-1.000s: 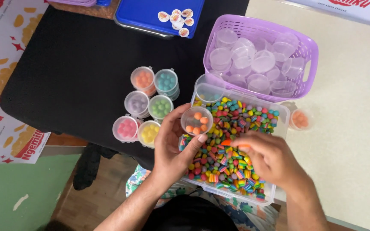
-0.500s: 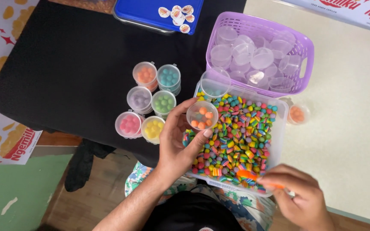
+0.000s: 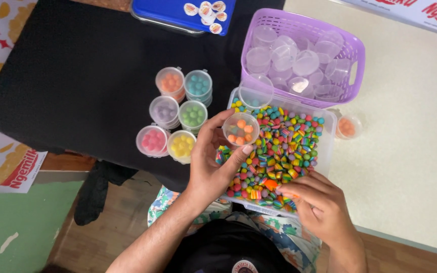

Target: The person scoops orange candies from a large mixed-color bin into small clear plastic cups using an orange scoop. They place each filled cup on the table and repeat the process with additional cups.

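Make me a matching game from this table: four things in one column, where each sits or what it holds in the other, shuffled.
1. left hand
2. right hand
3. purple basket
4. blue lid

a. empty clear cups
b. cup of orange beads
c. top edge, with small stickers
d. near edge of the bead tray

Pairs: 1-b, 2-d, 3-a, 4-c

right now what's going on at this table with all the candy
A person's left hand holds a small clear cup with orange candies over a clear tray of mixed coloured candies. The right hand pinches an orange piece at the tray's near edge. Six cups sorted by colour stand on the black table, and a purple basket holds empty cups.
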